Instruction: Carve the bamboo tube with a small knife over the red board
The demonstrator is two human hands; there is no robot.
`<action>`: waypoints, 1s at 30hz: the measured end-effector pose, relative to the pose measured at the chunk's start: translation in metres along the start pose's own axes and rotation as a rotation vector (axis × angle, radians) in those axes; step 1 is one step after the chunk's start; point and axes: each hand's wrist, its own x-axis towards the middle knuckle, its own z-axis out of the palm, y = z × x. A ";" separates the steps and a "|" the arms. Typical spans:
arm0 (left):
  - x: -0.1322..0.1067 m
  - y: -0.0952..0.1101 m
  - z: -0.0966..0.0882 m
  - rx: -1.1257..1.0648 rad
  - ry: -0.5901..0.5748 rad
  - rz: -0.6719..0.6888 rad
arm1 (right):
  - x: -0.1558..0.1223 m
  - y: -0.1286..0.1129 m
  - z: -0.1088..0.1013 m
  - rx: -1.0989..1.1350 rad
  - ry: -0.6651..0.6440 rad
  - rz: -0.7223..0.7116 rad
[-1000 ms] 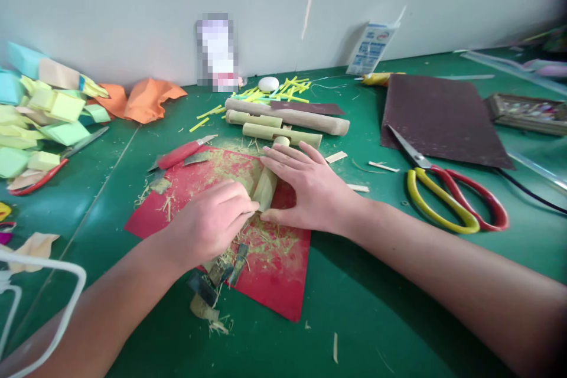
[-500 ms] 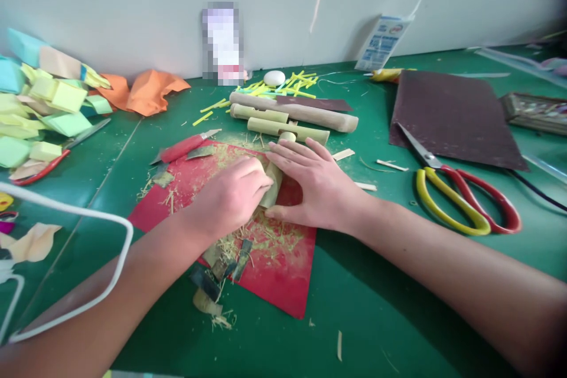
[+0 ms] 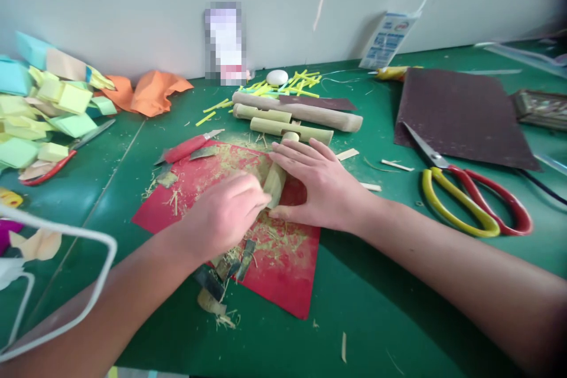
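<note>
A short pale bamboo piece lies on a red mat strewn with shavings. My right hand lies over the piece's right side with its fingers stretched out, pressing it down. My left hand is closed against the piece's near left side, its fingers curled round something I cannot make out. Dark bark scraps lie just below my left hand.
Longer bamboo sticks lie behind the mat, with a red-handled knife to the left. Red and yellow scissors and a brown sheet are at right. Coloured paper blocks pile at far left. White wire crosses the lower left.
My left hand slid forward along the bamboo piece, then drew back toward me. My right hand stays on the piece.
</note>
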 end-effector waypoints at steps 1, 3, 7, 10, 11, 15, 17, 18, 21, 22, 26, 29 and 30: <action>-0.003 0.002 -0.001 -0.005 0.000 0.002 | 0.000 0.000 0.000 0.000 0.001 -0.005; -0.005 0.003 0.000 -0.007 0.018 0.000 | 0.000 0.000 0.000 -0.003 0.003 -0.008; 0.004 -0.001 0.004 0.006 0.073 -0.021 | 0.001 -0.001 0.000 -0.007 0.003 0.002; 0.003 0.001 0.001 0.018 0.016 -0.047 | 0.001 -0.001 0.001 0.001 0.001 0.005; 0.001 0.003 -0.001 0.022 -0.011 -0.052 | 0.001 -0.001 0.001 0.006 0.002 0.004; -0.002 0.005 -0.002 0.028 -0.009 -0.053 | 0.001 0.000 0.002 0.014 0.015 -0.002; 0.002 0.002 -0.001 0.035 0.025 -0.045 | 0.001 -0.001 0.002 0.012 0.019 0.004; 0.004 0.001 0.000 0.042 0.029 -0.038 | 0.001 -0.001 0.002 0.010 0.018 0.009; 0.003 0.003 -0.002 0.056 -0.023 -0.024 | 0.000 -0.001 0.002 0.010 0.007 0.013; 0.002 0.005 -0.003 0.052 -0.042 -0.027 | 0.000 0.000 0.002 0.011 0.004 0.011; 0.000 0.004 -0.002 0.031 -0.019 -0.058 | 0.000 0.000 0.002 0.016 0.007 0.005; 0.005 -0.001 0.000 0.032 0.022 -0.057 | 0.001 0.000 0.003 0.016 0.012 0.013; 0.005 -0.001 0.000 0.026 0.016 -0.058 | 0.001 0.000 0.003 0.019 0.013 0.013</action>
